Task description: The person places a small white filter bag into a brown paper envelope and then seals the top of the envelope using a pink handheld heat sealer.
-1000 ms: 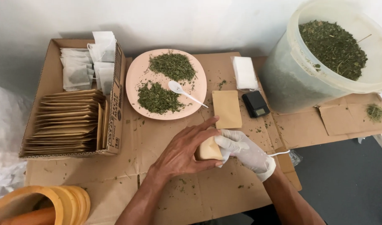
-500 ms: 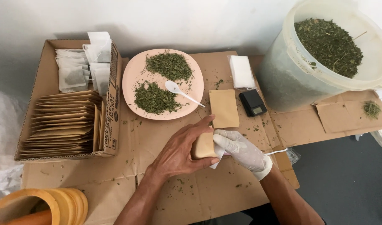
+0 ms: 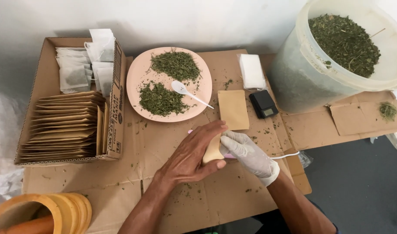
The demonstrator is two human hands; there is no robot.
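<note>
Kraft-brown pouch (image 3: 213, 149) sits upright between both hands near the middle of the cardboard sheet (image 3: 164, 143); the bare left hand (image 3: 192, 156) wraps its fingers over the pouch's top and left side, thumb beneath; the gloved right hand (image 3: 246, 151) presses against its right side, so both hands are closed together on it; a pink object shows just under the pouch, too hidden to identify, and a white cord (image 3: 285, 155) runs from it to the right.

Just beyond the hands lies a second flat pouch (image 3: 233, 109); beside that, a small black scale (image 3: 263, 104) and a white stack (image 3: 252, 70); to the left, a pink plate (image 3: 135, 78) bears two heaps of dried green herb (image 3: 161, 99) and a white spoon (image 3: 187, 92).

At far left a cardboard box (image 3: 118, 104) holds rows of brown pouches and, at its back, white sachets (image 3: 75, 73); at far right a translucent bucket (image 3: 302, 78) stands full of the same herb; green crumbs are scattered over the cardboard; at bottom left, yellow-orange round rims (image 3: 64, 210) show at the frame's edge.
</note>
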